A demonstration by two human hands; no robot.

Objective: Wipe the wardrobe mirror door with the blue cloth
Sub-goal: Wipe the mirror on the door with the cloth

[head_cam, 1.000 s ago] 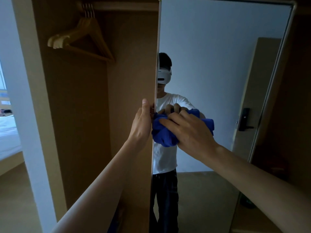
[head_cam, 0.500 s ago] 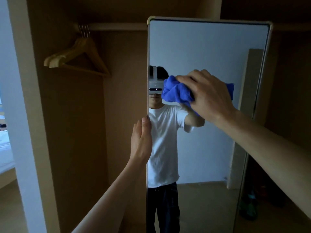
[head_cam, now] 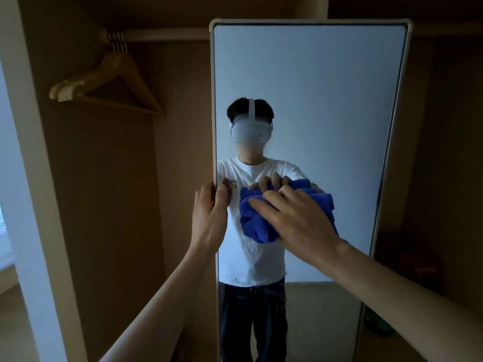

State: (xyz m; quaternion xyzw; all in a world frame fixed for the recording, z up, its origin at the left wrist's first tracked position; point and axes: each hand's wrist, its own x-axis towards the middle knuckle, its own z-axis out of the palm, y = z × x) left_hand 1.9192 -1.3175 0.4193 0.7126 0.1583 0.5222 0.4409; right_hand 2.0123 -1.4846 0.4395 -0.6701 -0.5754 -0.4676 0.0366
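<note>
The wardrobe mirror door [head_cam: 326, 87] stands open in front of me, a tall mirror in a pale frame. A bunched blue cloth [head_cam: 254, 220] lies against the glass at mid height. My right hand [head_cam: 295, 218] presses on the cloth with fingers spread over it, covering its right part. My left hand [head_cam: 209, 215] holds the door's left edge, thumb on the mirror side and fingers round the back. The glass reflects a person in a white T-shirt and both hands.
Left of the door is the open wooden wardrobe with several wooden hangers [head_cam: 109, 84] on a rail [head_cam: 162, 35]. A white door post [head_cam: 28, 178] stands at far left. A dark wardrobe compartment [head_cam: 444, 178] lies to the right of the door.
My right hand has wiped the cloth from the upper part of the mirror down to mid height. The door has swung to face me more squarely. My left hand stays on the edge.
</note>
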